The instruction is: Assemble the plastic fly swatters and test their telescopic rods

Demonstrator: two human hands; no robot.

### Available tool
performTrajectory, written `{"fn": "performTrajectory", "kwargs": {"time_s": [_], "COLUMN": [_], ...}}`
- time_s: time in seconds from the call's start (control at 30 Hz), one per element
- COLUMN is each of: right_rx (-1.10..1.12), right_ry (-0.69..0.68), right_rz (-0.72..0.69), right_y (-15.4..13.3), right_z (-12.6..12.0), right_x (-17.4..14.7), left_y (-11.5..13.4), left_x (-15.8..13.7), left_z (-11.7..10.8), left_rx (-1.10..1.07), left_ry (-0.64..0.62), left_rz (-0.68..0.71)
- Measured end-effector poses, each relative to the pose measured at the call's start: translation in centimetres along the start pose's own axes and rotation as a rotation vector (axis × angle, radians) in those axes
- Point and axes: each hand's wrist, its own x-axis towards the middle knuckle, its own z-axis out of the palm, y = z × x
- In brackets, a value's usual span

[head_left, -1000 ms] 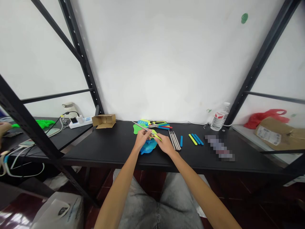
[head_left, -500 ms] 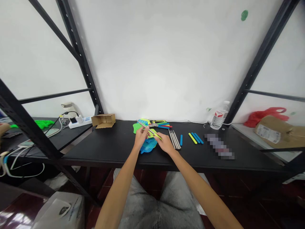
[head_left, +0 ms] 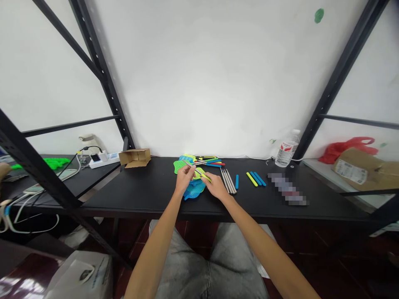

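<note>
Both hands are closed around one thin metal rod [head_left: 198, 171] with a yellow-green handle [head_left: 206, 177]. My left hand [head_left: 184, 179] pinches the rod's metal part, and my right hand [head_left: 217, 187] grips the handle. Under and beyond the hands lie mesh fly swatter heads: a green one [head_left: 178, 167], a blue one [head_left: 193, 190] and a yellow one, partly covered by my fingers. Behind them is a bunch of rods with coloured handles [head_left: 215, 162]. Right of my right hand, several bare metal rods [head_left: 229, 182] lie side by side.
A short blue handle [head_left: 237, 182] lies past the rods, then a yellow handle [head_left: 252, 179] and two blue handles [head_left: 257, 179]. Farther right are a blurred packet [head_left: 288, 189] and a water bottle [head_left: 286, 150]. An open cardboard box [head_left: 135, 158] stands at the back left of the black table [head_left: 134, 191].
Less of the metal rod sticks out beyond my left hand than before. Both hands stay almost in place, still holding it. The view has shifted slightly.
</note>
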Motion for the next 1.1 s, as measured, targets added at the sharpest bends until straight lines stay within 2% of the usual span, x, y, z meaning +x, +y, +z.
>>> {"fn": "performTrajectory", "kwargs": {"time_s": [0.1,0.4,0.7,0.87,1.0,1.1], "right_rx": [0.001,-0.002,0.007,0.013,0.020,0.021], "right_ry": [0.001,0.009,0.003,0.009,0.010,0.016], "right_rz": [0.000,0.003,0.000,-0.010,0.001,0.025], "right_y": [0.00,0.03,0.01,0.02,0.12,0.21], "right_z": [0.01,0.03,0.04,0.07,0.09,0.13], "right_x": [-0.01,-0.02,-0.02,0.01,0.01,0.01], "left_y": [-0.20,0.30,0.07,-0.01,-0.16,-0.42], "left_x": [0.08,0.15,0.07,0.11,0.32,0.54], "left_z": [0.05,-0.24,-0.28,-0.30,-0.36,-0.54], "left_rx": [-0.007,-0.061,-0.035,-0.017,-0.052,-0.138], "left_ry": [-0.008,0.144,0.086,0.100,0.167,0.274], "left_rz": [-0.024,-0.006,0.001,-0.003,0.008,0.023]}}
